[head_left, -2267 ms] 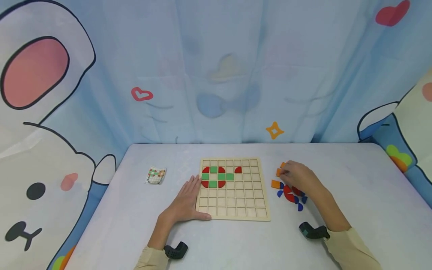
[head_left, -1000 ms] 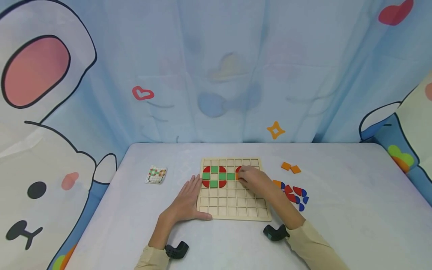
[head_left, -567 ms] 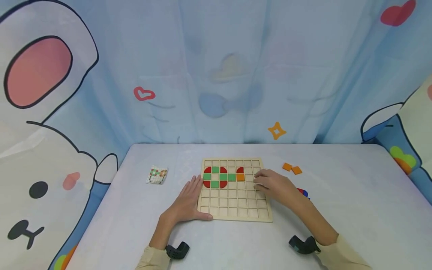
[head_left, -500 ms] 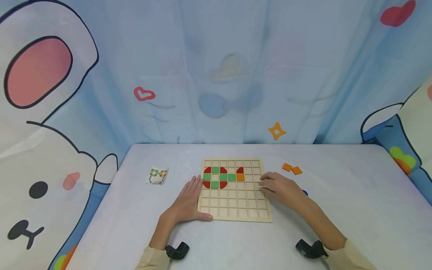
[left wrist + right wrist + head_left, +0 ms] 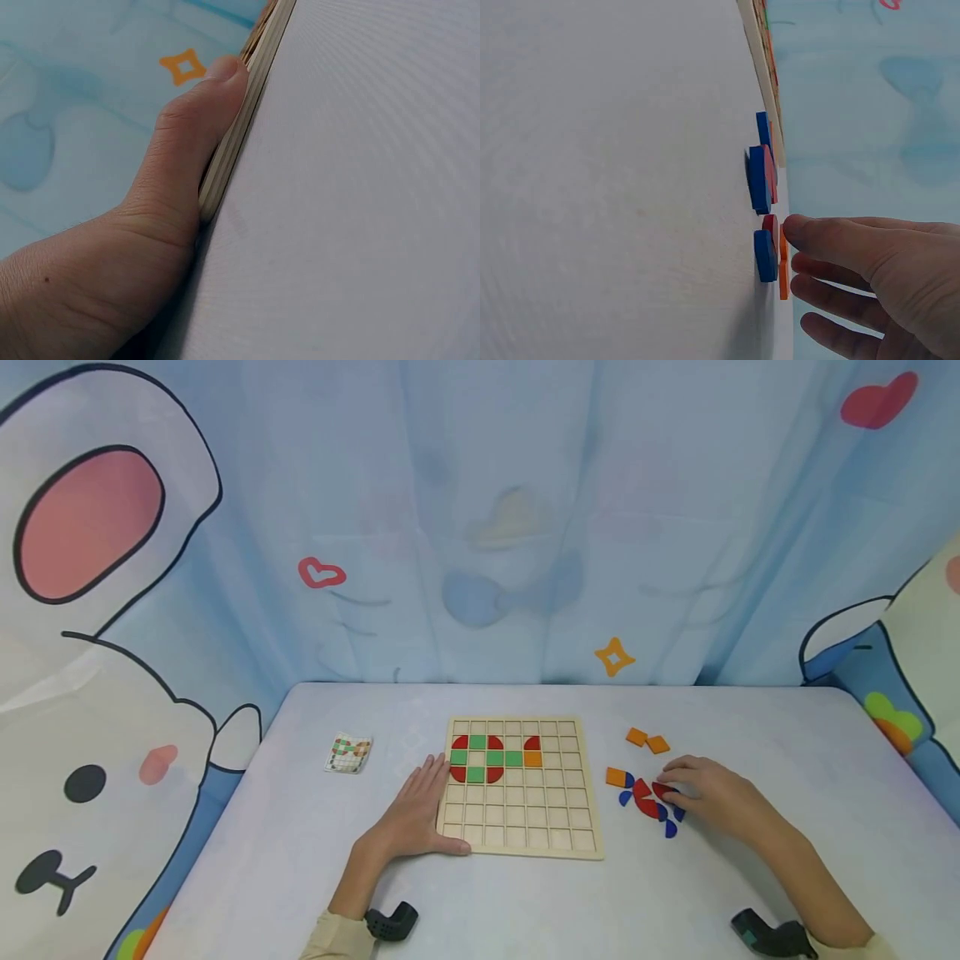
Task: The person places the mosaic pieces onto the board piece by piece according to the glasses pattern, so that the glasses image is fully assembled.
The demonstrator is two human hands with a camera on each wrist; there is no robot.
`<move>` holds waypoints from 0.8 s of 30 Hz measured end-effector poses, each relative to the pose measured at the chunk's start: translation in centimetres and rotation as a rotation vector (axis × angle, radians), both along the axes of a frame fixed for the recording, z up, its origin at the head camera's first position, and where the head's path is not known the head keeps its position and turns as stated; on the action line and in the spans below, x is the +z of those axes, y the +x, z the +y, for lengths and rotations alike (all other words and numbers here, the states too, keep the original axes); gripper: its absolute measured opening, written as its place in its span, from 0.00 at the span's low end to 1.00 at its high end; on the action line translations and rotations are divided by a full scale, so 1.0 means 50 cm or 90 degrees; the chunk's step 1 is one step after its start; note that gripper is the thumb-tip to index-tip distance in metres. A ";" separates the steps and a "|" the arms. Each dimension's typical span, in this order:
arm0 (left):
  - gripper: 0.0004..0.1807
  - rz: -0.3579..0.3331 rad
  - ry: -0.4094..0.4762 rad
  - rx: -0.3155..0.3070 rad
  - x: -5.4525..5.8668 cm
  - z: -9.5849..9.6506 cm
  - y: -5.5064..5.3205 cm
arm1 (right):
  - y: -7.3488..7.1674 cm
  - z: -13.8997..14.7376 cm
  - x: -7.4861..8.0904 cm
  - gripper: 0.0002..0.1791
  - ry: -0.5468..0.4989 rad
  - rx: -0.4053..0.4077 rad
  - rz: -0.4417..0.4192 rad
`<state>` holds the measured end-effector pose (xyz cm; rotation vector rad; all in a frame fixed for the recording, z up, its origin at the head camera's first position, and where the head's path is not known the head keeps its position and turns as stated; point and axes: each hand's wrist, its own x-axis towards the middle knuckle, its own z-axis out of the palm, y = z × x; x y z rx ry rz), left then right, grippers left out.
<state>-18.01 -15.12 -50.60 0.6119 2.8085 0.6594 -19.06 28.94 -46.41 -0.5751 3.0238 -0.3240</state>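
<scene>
My left hand [image 5: 412, 810] lies along the left edge of a wooden grid board [image 5: 536, 818], fingers straight and thumb at its near-left corner. In the left wrist view the thumb [image 5: 180, 142] presses against the board's side [image 5: 240, 139]. Red quarter-circles, green squares and one orange square [image 5: 532, 759] fill some cells. To the board's right, my right hand [image 5: 716, 797] hovers with spread fingers over a red piece [image 5: 662, 790]. In the right wrist view its thumb tip is close by the red piece [image 5: 771, 223] and nothing shows between the fingers.
Several blue pieces [image 5: 671, 829] and red pieces [image 5: 646, 807] lie in a loose cluster, with an orange square [image 5: 616, 777] at its left. Two orange squares [image 5: 637, 737] lie farther back. A pattern card [image 5: 348, 753] is left of the board; a patterned curtain [image 5: 480, 527] hangs behind the table.
My right hand picked up an orange square, set it in the cell under the lone red quarter-circle, let go and returned rightward to the loose pieces. The left hand stayed on the board.
</scene>
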 end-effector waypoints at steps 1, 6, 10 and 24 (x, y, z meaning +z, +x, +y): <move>0.69 0.000 0.002 0.000 -0.001 0.000 0.000 | -0.001 0.001 0.002 0.14 0.001 0.000 -0.006; 0.69 -0.004 0.013 0.000 -0.004 -0.002 -0.001 | -0.004 -0.002 0.006 0.09 0.007 0.011 -0.035; 0.69 -0.005 0.015 0.000 -0.004 -0.002 -0.001 | -0.006 -0.004 0.003 0.07 0.018 0.009 -0.052; 0.69 -0.004 0.015 -0.005 0.005 0.000 0.001 | -0.005 -0.022 0.012 0.13 -0.008 -0.041 0.031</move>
